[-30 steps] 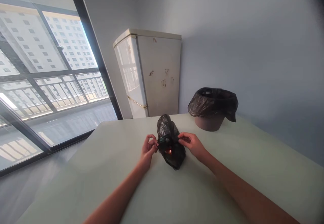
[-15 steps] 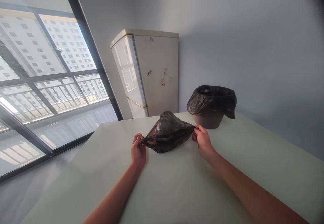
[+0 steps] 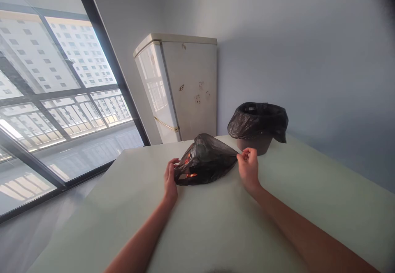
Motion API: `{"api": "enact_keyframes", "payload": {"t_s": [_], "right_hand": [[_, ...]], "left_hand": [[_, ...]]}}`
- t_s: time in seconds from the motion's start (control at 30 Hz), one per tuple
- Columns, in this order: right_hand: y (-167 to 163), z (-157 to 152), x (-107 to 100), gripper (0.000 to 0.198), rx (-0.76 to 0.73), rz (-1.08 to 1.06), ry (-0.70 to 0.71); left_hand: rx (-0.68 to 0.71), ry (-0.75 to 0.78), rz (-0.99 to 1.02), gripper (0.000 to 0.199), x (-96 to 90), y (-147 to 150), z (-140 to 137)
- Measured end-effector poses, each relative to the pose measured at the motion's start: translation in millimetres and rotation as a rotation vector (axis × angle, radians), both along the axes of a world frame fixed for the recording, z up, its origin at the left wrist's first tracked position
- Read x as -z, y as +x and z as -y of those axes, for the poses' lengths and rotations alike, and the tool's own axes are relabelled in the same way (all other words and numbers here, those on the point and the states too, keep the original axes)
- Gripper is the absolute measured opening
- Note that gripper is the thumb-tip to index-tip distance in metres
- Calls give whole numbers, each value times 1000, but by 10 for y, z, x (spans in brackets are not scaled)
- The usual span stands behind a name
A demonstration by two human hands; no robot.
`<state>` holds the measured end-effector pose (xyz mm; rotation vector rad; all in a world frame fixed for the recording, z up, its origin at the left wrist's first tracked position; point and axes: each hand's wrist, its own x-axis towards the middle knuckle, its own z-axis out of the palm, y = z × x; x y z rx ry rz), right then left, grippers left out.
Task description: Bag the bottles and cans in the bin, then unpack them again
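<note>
A black plastic garbage bag [image 3: 210, 162] with orange-red and pale things showing through its left side lies on the pale green table [image 3: 197, 227]. My right hand [image 3: 248, 168] pinches the drawn-out right corner of the bag, pulling it to a point. At the bag's left end is my left hand [image 3: 171, 180], its fingers fairly straight and resting against the plastic. The thumb of that hand is mostly hidden. Behind my right hand stands a brownish trash can [image 3: 254, 145], upright, with a black liner [image 3: 262, 122] folded over its rim.
Past the table's far edge stands a white fridge [image 3: 189, 92] with worn patches on its side. A dark-framed glass door [image 3: 111, 50] is on the left, with a balcony railing beyond. A grey-blue wall [image 3: 308, 59] rises behind the trash can.
My left hand has loosened its pinch on the bag's left corner and its fingers have straightened. The left end of the bag has slackened and spread. My right hand has turned slightly upright, still pinching.
</note>
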<state>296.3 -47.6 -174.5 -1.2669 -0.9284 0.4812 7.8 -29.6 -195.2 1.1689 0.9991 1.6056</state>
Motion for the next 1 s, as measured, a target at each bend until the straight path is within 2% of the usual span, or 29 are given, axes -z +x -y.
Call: {"api": "enact_keyframes", "payload": {"t_s": [0.07, 0.1, 0.17, 0.23, 0.3, 0.4, 0.43, 0.57, 0.63, 0.7, 0.8, 0.9, 1.0], "right_hand": [[-77, 126, -87, 18, -28, 252, 108], [-123, 180, -110, 12, -99, 407, 162], [-223, 257, -111, 6, -352, 706, 246], [-320, 284, -60, 9, -603, 902, 282], [-397, 274, 11, 13, -716, 1018, 280], [-446, 237, 88, 23, -723, 1039, 249], [-446, 228, 101, 28, -719, 1023, 244], [-407, 211, 108, 53, -666, 973, 220], [-388, 211, 104, 59, -596, 958, 222], [-383, 216, 102, 56, -545, 952, 278], [-413, 234, 106, 44, -642, 982, 369], [-474, 236, 128, 42, -717, 1020, 314], [-496, 197, 158, 37, -617, 1042, 227]], "left_hand": [[41, 72, -207, 42, -57, 59, 92], [44, 107, -290, 40, -80, 76, 122], [44, 185, -410, 37, -110, 86, 144], [78, 262, -470, 36, -117, 78, 128], [132, 302, -511, 39, -107, 72, 99], [152, 319, -589, 52, -82, 90, 80], [139, 324, -607, 51, -76, 100, 83], [56, 340, -570, 9, -51, 102, 97], [2, 278, -509, 13, -31, 73, 84], [-76, 188, -405, 23, -10, 39, 59], [-149, 118, -212, 34, 12, 7, 12], [-174, 75, -36, 42, 31, -8, -41], [-212, -14, 76, 45, 76, -43, -115]]}}
